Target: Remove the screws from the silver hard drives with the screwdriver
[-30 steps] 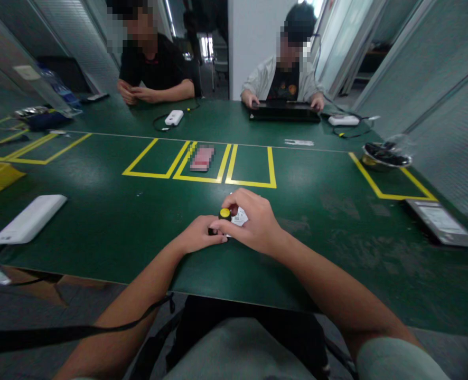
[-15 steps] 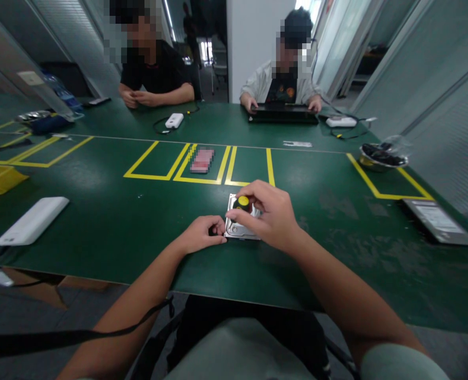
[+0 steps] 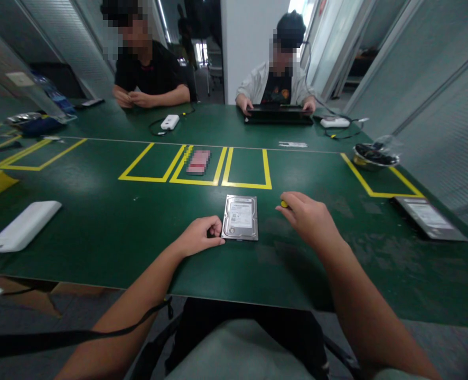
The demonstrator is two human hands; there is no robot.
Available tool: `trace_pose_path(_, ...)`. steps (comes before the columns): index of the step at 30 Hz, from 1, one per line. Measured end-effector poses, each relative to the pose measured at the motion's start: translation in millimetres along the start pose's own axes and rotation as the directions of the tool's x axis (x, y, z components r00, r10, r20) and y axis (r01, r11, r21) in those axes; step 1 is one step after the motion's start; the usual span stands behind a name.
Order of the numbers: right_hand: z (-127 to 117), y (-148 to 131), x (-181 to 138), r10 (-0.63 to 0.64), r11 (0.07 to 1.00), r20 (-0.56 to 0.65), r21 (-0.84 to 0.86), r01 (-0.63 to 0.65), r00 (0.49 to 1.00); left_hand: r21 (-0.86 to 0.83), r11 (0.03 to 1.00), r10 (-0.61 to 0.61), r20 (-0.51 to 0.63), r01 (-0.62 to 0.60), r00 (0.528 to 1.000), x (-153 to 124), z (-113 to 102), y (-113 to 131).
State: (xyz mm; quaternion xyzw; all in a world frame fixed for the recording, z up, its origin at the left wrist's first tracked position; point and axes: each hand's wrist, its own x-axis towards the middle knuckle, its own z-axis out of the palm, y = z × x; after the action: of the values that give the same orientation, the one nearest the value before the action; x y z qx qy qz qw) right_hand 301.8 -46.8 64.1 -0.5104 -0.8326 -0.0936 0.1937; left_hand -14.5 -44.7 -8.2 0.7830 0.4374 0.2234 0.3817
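Observation:
A silver hard drive [image 3: 240,217] lies flat on the green table [image 3: 99,211], label up, in front of me. My left hand [image 3: 200,237] rests curled against its lower left corner, fingers pinched together on something small and dark. My right hand [image 3: 309,217] lies to the right of the drive, apart from it, closed around a tool whose yellow end [image 3: 283,203] pokes out at the fingertips.
Yellow tape boxes [image 3: 245,169] mark the table beyond the drive; one holds a pink item [image 3: 198,161]. A white box [image 3: 22,226] lies at left, a flat tray [image 3: 430,217] and a bowl [image 3: 372,157] at right. Two people sit across, one at a laptop [image 3: 278,115].
My right hand has moved off the drive to the right with the yellow-tipped tool, leaving the drive's top in full view. My left hand has stayed at the drive's corner.

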Motion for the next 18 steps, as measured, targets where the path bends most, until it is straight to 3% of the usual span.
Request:
trace_pose_path(5,15,7,-12,0.094,0.993,0.168,-0.091,-0.080,0.981,-0.020,1.000,0.021,0.016,-0.021,1.000,0,-3,-1)
trace_pose_path(11,25,10,-18,0.142,0.986,0.278,-0.120,-0.113,0.950,-0.137,0.990,0.038,0.044,-0.032,0.998,1,-14,-1)
trace_pose_path(18,31,13,-24,0.249,0.963,0.349,-0.184,-0.195,0.903,-0.037,0.999,0.015,-0.009,-0.015,1.000,14,-26,8)
